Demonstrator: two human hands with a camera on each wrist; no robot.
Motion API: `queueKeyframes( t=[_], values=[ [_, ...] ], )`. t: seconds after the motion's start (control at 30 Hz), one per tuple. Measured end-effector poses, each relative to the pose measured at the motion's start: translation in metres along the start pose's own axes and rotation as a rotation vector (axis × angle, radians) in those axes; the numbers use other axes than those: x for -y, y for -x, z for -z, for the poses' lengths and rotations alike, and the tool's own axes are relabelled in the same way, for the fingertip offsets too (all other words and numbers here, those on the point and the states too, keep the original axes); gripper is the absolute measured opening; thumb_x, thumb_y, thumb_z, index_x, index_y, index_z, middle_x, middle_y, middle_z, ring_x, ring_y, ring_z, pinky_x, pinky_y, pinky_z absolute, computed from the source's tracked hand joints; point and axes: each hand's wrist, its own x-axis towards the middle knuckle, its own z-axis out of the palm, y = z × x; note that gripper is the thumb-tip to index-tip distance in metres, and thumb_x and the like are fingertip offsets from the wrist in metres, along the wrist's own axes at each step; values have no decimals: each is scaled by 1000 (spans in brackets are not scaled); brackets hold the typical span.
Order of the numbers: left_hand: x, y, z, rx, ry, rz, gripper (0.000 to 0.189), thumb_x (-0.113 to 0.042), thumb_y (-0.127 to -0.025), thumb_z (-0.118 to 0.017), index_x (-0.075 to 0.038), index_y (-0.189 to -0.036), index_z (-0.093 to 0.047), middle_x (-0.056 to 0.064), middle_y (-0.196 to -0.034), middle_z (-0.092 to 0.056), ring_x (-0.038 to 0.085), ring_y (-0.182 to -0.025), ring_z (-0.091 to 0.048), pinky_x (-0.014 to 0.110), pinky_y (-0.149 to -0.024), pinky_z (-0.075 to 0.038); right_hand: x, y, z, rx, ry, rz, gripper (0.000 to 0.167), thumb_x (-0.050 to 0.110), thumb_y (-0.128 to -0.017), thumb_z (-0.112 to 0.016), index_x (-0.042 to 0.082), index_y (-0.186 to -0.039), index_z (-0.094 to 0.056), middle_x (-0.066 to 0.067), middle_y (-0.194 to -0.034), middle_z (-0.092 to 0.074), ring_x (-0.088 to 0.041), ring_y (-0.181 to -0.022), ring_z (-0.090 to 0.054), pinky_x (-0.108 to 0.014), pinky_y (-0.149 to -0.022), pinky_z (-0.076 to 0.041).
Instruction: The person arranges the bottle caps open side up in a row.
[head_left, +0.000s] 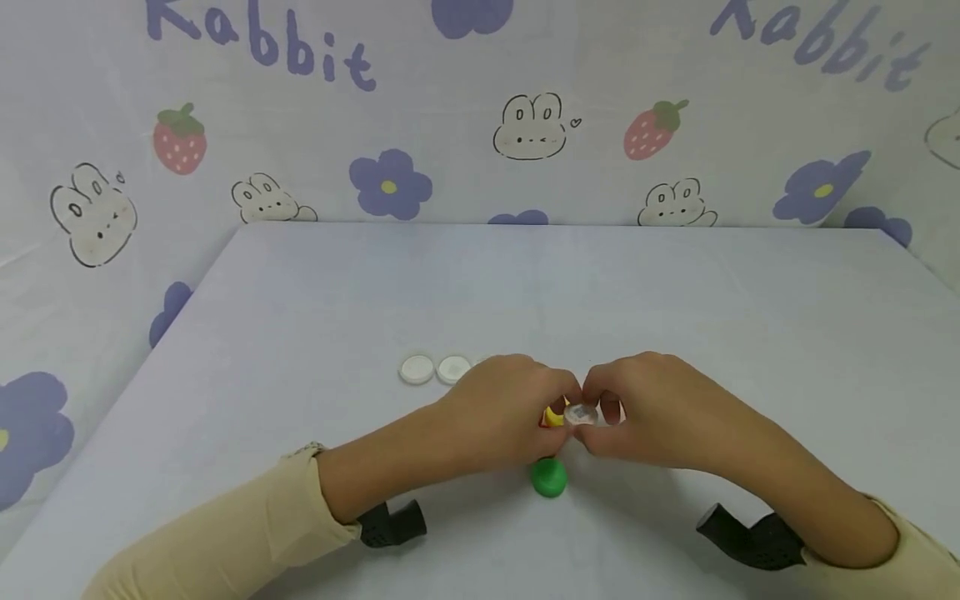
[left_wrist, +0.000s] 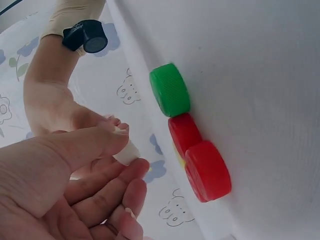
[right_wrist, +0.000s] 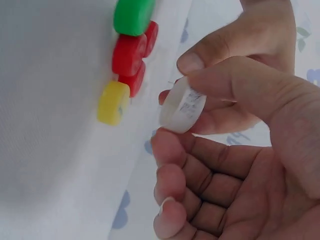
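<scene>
Between my two hands is a white bottle cap (head_left: 581,415), raised off the table. My right hand (head_left: 660,408) pinches it with thumb and index finger; dark marks show on its face in the right wrist view. My left hand (head_left: 506,412) meets it from the other side, thumb and index fingertip at its edge in the left wrist view. Below the hands, a green bottle cap (head_left: 549,478) lies nearest me. Red caps (left_wrist: 209,171) sit beyond it, some overlapping in view, then a yellow cap (right_wrist: 113,102). From the head, the left hand mostly hides the red ones.
Left of the hands, white caps (head_left: 417,368) lie in a row on the white tabletop (head_left: 337,283), part of it behind my left hand. A rabbit-print cloth (head_left: 450,125) hangs behind the table. Black wrist cameras (head_left: 393,523) jut out below both forearms.
</scene>
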Motion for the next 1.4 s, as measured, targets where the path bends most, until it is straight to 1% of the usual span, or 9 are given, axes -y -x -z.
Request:
queueKeyframes(
  t=[0.1, 0.23, 0.4, 0.57, 0.7, 0.9, 1.13, 1.23, 1.4],
  values=[
    [0, 3, 3, -19, 27, 8, 26, -19, -93, -73, -12, -118, -73, -4, -94, -72, 8, -79, -56, 21, -66, -45, -2, -1, 4, 8, -62, 20, 12, 24, -84, -81, 20, -85, -70, 15, -67, -55, -6, -60, -49, -27, -53, -42],
    [-1, 8, 7, -48, 50, 23, 34, -16, -91, -75, -15, -125, -70, -2, -103, -72, 12, -91, -59, 23, -74, -48, -5, -4, 9, 56, -174, 11, 10, 25, -89, -78, 18, -91, -71, 13, -71, -59, -9, -67, -55, -27, -59, -47],
    [0, 14, 9, -107, 44, 34, 42, -16, -90, -76, -18, -130, -64, -3, -110, -68, 13, -101, -60, 25, -83, -51, -9, -10, 13, 153, -404, -17, 19, 26, -98, -69, 11, -107, -74, 4, -85, -69, -19, -82, -63, -34, -72, -54],
    [4, 17, 8, -163, 44, 33, 42, -13, -91, -75, -16, -130, -59, 0, -102, -67, 13, -93, -59, 23, -73, -50, -13, -14, 11, 225, -587, -2, 25, 19, -106, -52, 2, -107, -70, -8, -89, -69, -29, -88, -62, -36, -78, -54],
    [7, 19, 7, -190, 55, 10, 38, -13, -90, -75, -14, -125, -61, 0, -97, -67, 13, -86, -59, 23, -69, -49, -12, -16, 6, 251, -675, 20, 28, 15, -109, -45, -1, -104, -67, -13, -90, -69, -32, -85, -60, -32, -76, -53],
    [13, 22, 10, -222, 43, -6, 34, -15, -88, -79, -13, -120, -66, -1, -96, -67, 12, -85, -58, 23, -70, -49, -9, -20, 4, 217, -686, 31, 27, 15, -109, -45, 0, -100, -66, -12, -87, -68, -32, -81, -61, -31, -73, -53],
    [16, 23, 18, -215, 5, 27, 33, -23, -88, -81, -14, -118, -70, -1, -95, -68, 13, -85, -58, 24, -70, -49, -3, -25, 2, 68, -662, -53, 16, 13, -104, -58, 0, -113, -63, -9, -82, -68, -30, -79, -64, -32, -74, -56],
    [20, 21, 20, -206, -13, 41, 31, -23, -88, -82, -13, -115, -71, -1, -95, -69, 13, -86, -59, 25, -71, -50, -3, -29, 1, 45, -663, -69, 18, 10, -101, -62, 0, -116, -60, -11, -84, -69, -31, -79, -66, -32, -75, -56],
    [32, 16, 20, -187, -20, 73, 29, -24, -87, -83, -12, -111, -75, 0, -95, -70, 14, -88, -59, 26, -73, -50, -6, -41, -5, 49, -560, -6, 24, 8, -94, -72, 2, -115, -62, -6, -80, -67, -25, -74, -63, -30, -69, -54]
  ],
)
